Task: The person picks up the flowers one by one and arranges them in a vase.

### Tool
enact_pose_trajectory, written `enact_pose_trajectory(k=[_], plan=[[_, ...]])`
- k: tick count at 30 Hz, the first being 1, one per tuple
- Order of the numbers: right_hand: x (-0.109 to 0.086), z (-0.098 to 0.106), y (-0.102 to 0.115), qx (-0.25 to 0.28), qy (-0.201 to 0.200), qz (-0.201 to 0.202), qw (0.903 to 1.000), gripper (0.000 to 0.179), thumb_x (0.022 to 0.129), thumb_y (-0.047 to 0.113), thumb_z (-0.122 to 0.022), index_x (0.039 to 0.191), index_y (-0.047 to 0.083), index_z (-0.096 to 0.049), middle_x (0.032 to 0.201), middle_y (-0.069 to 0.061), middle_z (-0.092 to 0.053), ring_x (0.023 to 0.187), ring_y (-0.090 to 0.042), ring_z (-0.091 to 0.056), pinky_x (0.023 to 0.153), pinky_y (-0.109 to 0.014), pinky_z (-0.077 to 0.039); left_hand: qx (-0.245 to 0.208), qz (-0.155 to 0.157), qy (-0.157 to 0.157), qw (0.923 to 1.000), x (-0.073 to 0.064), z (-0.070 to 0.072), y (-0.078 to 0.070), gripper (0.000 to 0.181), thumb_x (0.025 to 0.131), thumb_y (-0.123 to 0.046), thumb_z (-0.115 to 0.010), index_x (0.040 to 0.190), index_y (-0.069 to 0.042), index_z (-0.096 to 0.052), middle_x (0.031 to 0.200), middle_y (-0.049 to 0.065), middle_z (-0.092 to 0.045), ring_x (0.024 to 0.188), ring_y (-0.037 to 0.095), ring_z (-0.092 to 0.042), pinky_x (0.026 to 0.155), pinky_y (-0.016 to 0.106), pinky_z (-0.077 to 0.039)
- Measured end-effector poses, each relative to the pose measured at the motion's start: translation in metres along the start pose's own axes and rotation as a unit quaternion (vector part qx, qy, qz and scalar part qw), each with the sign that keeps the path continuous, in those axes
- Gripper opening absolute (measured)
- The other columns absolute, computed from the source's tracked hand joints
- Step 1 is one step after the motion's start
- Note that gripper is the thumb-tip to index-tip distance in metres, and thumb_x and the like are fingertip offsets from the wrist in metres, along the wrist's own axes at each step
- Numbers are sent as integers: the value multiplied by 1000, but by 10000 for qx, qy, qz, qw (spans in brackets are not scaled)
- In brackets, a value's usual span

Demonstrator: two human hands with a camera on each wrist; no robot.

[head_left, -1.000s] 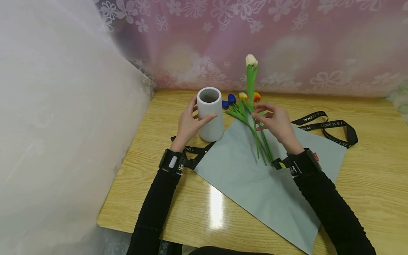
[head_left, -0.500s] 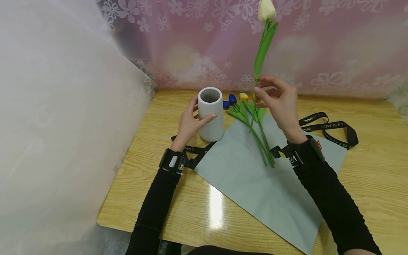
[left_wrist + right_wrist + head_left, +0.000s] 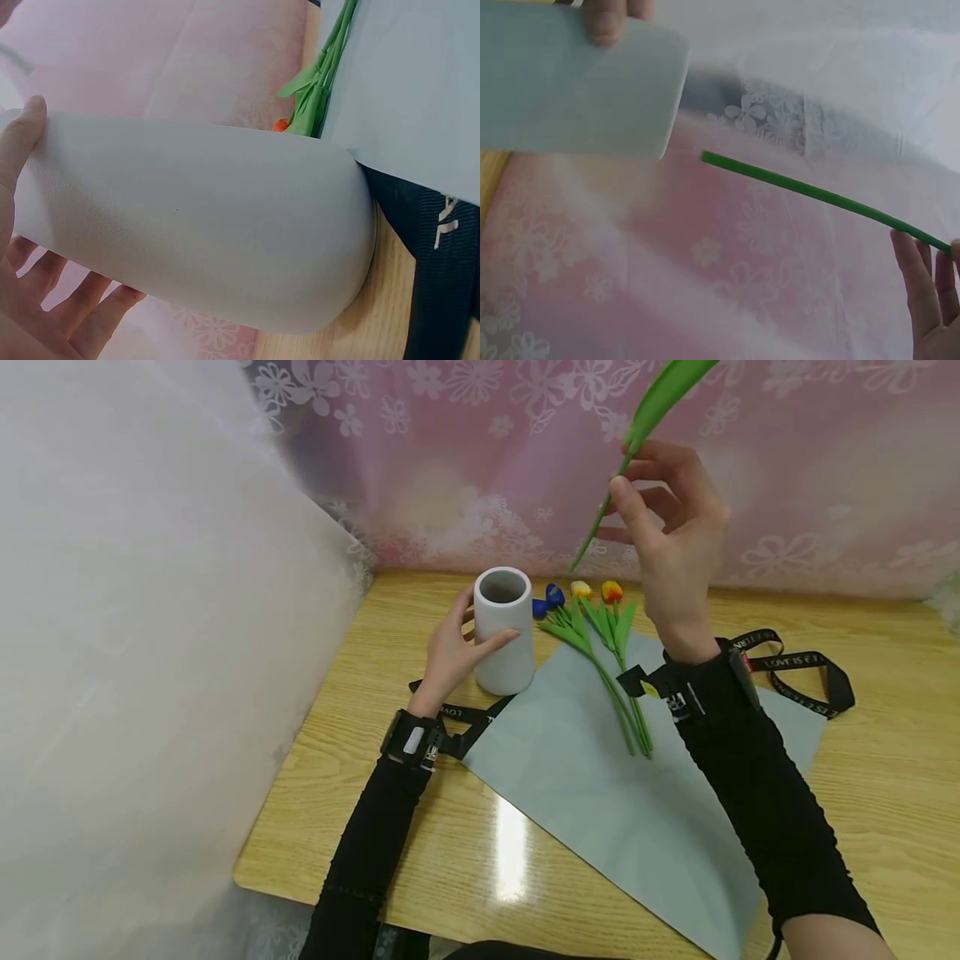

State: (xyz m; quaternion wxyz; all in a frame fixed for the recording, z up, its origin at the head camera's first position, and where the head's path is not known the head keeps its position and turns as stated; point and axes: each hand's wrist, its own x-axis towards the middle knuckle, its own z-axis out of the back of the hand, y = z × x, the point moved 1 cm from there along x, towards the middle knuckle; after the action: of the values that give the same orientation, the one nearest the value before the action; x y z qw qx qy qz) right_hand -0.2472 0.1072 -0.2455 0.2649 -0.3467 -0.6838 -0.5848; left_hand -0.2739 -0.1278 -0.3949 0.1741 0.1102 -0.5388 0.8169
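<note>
A white vase [image 3: 504, 643] stands upright at the back left of the table, its mouth facing up. My left hand [image 3: 447, 656] grips its side, thumb across the front and fingers around the far side. In the left wrist view the thumb [image 3: 26, 131] lies near the vase's rim. Raised in front of the curtain, my right hand [image 3: 678, 531] pinches a tulip by its green stem [image 3: 600, 522]. The bloom is out of frame; a long leaf [image 3: 663, 397] shows above the fingers. From the right wrist, the stem's cut end [image 3: 709, 157] points toward the vase's rim, apart from it.
Several tulips lie on a grey-green wrapping sheet [image 3: 562, 760], with a blue bloom [image 3: 555, 596], a pale one [image 3: 581, 589] and an orange one [image 3: 612, 592]. Black lettered ribbon [image 3: 802, 662] loops at the right; more ribbon [image 3: 467, 714] lies by the vase. A pink curtain [image 3: 465, 485] hangs behind.
My right hand has lifted the white tulip up off the others, its bloom rising out of the head view and its stem tilting. My left hand stays on the vase.
</note>
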Motion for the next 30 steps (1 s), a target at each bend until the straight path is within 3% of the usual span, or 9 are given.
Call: enact_pose_trajectory(k=[3, 7, 16, 21, 24, 30], plan=[[5, -11, -1, 146, -82, 183, 9997, 26, 92, -5, -67, 118, -1, -68, 98, -14, -66, 79, -29, -67, 70, -30, -62, -31, 6, 12, 10000, 0, -1, 0, 80, 85, -32, -84, 153, -25, -43, 147, 1, -54, 130, 27, -56, 99, 48, -54], [6, -24, -10, 110, 26, 72, 9999, 26, 93, -7, -66, 118, 0, -66, 97, -12, -68, 81, -28, -67, 73, -30, -62, 14, 17, 29, 10000, 1, -3, -1, 79, 85, -34, -84, 152, -27, -44, 146, 0, -55, 130, 26, -56, 99, 47, -54], [-10, -34, -42, -504, 492, -84, 9975, 25, 96, -1, -67, 121, -2, -65, 99, -4, -67, 80, -20, -69, 74, -30, -62, -42, 43, 55, 10000, 3, -5, -1, 79, 85, -34, -84, 152, -25, -44, 146, 1, -54, 130, 28, -56, 98, 44, -55], [-19, -35, -56, -630, 589, -563, 9947, 27, 96, 5, -69, 122, 1, -66, 100, -4, -67, 82, -19, -68, 72, -28, -61, -49, 36, 77, 10000, 3, -3, 0, 79, 85, -33, -84, 152, -24, -44, 146, 2, -54, 130, 29, -55, 99, 46, -54], [-24, -36, -62, -786, 625, -810, 9916, 27, 95, 6, -71, 121, 0, -67, 102, -8, -68, 87, -17, -67, 78, -26, -60, -17, 51, 68, 10000, 3, -2, 0, 79, 85, -33, -84, 152, -24, -43, 146, 2, -54, 130, 29, -55, 99, 47, -55], [-35, -38, -71, -1560, 951, -1208, 9757, 29, 94, 11, -73, 120, -1, -68, 108, -13, -70, 94, -12, -66, 87, -26, -58, 63, 70, 18, 10000, 2, 1, 1, 79, 86, -34, -83, 152, -24, -43, 146, 4, -54, 129, 29, -56, 98, 47, -55]])
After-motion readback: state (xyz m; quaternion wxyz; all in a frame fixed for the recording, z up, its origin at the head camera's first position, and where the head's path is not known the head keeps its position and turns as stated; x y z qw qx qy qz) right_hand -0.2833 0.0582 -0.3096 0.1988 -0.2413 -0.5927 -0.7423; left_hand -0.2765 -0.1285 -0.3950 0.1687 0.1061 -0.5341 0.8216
